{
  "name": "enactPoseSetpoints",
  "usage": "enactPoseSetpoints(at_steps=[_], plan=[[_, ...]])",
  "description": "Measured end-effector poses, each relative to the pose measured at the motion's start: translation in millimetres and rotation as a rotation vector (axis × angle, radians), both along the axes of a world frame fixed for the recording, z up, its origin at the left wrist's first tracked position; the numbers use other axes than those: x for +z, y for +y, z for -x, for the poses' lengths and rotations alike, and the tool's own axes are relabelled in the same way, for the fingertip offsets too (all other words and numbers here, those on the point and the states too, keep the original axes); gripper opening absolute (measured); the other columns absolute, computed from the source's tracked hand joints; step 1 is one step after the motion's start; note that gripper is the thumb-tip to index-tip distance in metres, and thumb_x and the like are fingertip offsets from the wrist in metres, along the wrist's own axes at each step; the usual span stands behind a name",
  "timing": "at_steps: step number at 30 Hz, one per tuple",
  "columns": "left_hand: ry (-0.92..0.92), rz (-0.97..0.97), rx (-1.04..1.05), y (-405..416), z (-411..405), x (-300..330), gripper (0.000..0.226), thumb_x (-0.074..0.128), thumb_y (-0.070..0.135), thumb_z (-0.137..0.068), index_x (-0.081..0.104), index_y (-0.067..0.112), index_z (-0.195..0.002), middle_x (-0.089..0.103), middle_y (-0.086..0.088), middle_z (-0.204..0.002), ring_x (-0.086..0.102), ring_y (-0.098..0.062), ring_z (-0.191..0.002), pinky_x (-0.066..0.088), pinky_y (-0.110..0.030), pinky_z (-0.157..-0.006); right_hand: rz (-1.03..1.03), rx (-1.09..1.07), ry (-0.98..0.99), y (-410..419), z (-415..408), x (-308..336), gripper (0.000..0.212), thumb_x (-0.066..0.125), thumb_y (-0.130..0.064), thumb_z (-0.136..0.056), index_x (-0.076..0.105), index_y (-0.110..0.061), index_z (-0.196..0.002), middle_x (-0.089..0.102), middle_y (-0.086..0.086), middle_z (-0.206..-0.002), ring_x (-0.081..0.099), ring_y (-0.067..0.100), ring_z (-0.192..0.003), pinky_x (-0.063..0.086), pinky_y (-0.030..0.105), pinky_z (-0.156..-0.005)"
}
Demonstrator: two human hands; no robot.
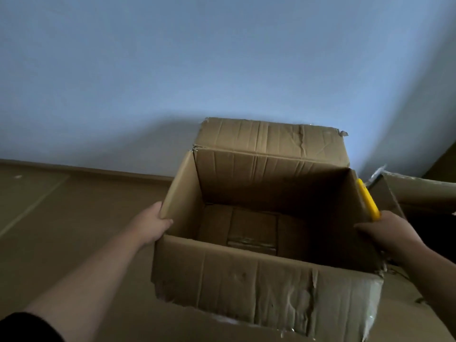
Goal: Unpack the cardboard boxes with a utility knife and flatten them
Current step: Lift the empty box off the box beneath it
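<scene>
A large open cardboard box (259, 290) fills the middle of the view, its flaps spread and its bottom showing taped seams. My left hand (153, 224) grips the box's left wall at the rim, thumb inside. My right hand (387, 230) grips the right wall and also holds a yellow utility knife (368, 199) that lies along the rim, pointing away from me. The far flap (271, 141) stands up against the wall.
Flattened cardboard (61, 218) covers the floor on the left and under the box. Another cardboard piece (419, 191) with tape lies at the right. A pale blue wall (222, 70) rises directly behind the box.
</scene>
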State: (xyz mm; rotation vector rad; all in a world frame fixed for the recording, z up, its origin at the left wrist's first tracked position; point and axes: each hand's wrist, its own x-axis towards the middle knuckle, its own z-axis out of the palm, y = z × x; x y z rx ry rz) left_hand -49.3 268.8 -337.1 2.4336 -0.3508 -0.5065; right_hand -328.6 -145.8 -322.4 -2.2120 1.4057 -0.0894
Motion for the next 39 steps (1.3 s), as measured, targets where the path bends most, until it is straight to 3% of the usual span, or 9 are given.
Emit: enactPoseSetpoints(at_steps=[4,6,9,14,23,28,31,34,39], plan=[[0.230,-0.146,-0.039,10.6,-9.5,10.3,0.042,0.074,0.022,-0.079,0.053,0.017,-0.115,0.064,-0.009,-0.104,0.066,-0.025,-0.091,0.060,-0.048,-0.078,-0.041,0.007,0.007,4.4,-0.9,3.5,0.022,0.077,-0.021,-0.076,0.063,-0.008,-0.084,0.069,0.015,-0.071,0.068,0.031,-0.065,0.058,0.040,-0.062],[0.307,-0.207,-0.019,10.0,-12.6,13.2,0.055,0.078,0.030,-0.077,0.054,0.013,-0.123,0.063,-0.013,-0.112,0.065,-0.030,-0.098,0.058,-0.049,-0.084,-0.104,-0.010,-0.013,4.4,4.2,1.4,0.021,0.076,-0.018,-0.077,0.061,-0.008,-0.088,0.070,0.016,-0.075,0.069,0.033,-0.068,0.060,0.044,-0.062],[0.207,-0.200,0.079,0.0,-13.8,8.1,0.079,0.071,0.053,-0.082,0.043,0.008,-0.141,0.054,-0.017,-0.135,0.055,-0.036,-0.118,0.048,-0.043,-0.090,-0.221,-0.004,-0.084,2.1,14.7,-4.2,0.025,0.073,-0.012,-0.077,0.062,-0.012,-0.099,0.073,0.016,-0.081,0.073,0.034,-0.072,0.061,0.054,-0.069],[-0.070,-0.135,0.062,-13.1,-13.9,6.1,0.028,0.062,0.034,-0.092,0.064,0.008,-0.103,0.065,-0.011,-0.088,0.062,-0.029,-0.080,0.049,-0.034,-0.067,-0.219,0.005,-0.150,16.0,27.7,-1.1,0.027,0.072,-0.012,-0.080,0.060,-0.018,-0.104,0.072,0.012,-0.089,0.071,0.029,-0.079,0.060,0.049,-0.075],[-0.202,0.165,0.186,-18.1,-5.5,7.1,0.022,0.061,0.035,-0.094,0.060,0.013,-0.090,0.064,-0.010,-0.079,0.062,-0.030,-0.072,0.051,-0.040,-0.068,-0.033,-0.016,-0.381,21.8,26.4,27.0,0.042,0.071,-0.021,-0.085,0.052,-0.029,-0.121,0.067,0.003,-0.097,0.067,0.026,-0.085,0.058,0.051,-0.076],[-0.002,0.198,0.171,0.6,2.3,-33.1,0.032,0.075,0.024,-0.084,0.053,0.011,-0.105,0.064,-0.005,-0.100,0.060,-0.028,-0.093,0.048,-0.040,-0.079,-0.232,0.015,-0.516,28.4,35.7,-8.9,0.039,0.073,-0.027,-0.086,0.058,-0.028,-0.122,0.069,-0.001,-0.105,0.065,0.021,-0.098,0.054,0.045,-0.084],[0.125,0.203,0.156,20.5,1.2,-71.3,0.042,0.080,0.010,-0.078,0.061,0.006,-0.115,0.068,-0.010,-0.106,0.062,-0.029,-0.099,0.048,-0.040,-0.087,-0.421,-0.022,-0.533,25.4,45.6,-35.3,0.037,0.075,-0.041,-0.082,0.067,-0.017,-0.109,0.075,0.005,-0.099,0.072,0.019,-0.091,0.057,0.034,-0.076],[0.189,0.153,0.166,24.2,16.9,-73.4,0.044,0.072,-0.014,-0.076,0.060,0.003,-0.116,0.067,-0.019,-0.107,0.062,-0.034,-0.103,0.045,-0.041,-0.087,-0.609,-0.106,-0.443,22.4,63.0,-54.5,0.033,0.055,-0.032,-0.098,0.063,-0.007,-0.117,0.071,0.016,-0.108,0.068,0.030,-0.100,0.055,0.051,-0.089],[0.420,0.228,0.253,27.3,28.6,-65.6,0.017,0.051,-0.015,-0.091,0.061,-0.003,-0.098,0.062,-0.017,-0.095,0.056,-0.029,-0.073,0.049,-0.041,-0.069,-0.665,-0.252,-0.405,20.1,71.2,-51.1,0.040,0.044,-0.041,-0.102,0.064,-0.007,-0.110,0.069,0.015,-0.102,0.065,0.035,-0.098,0.056,0.049,-0.079]])
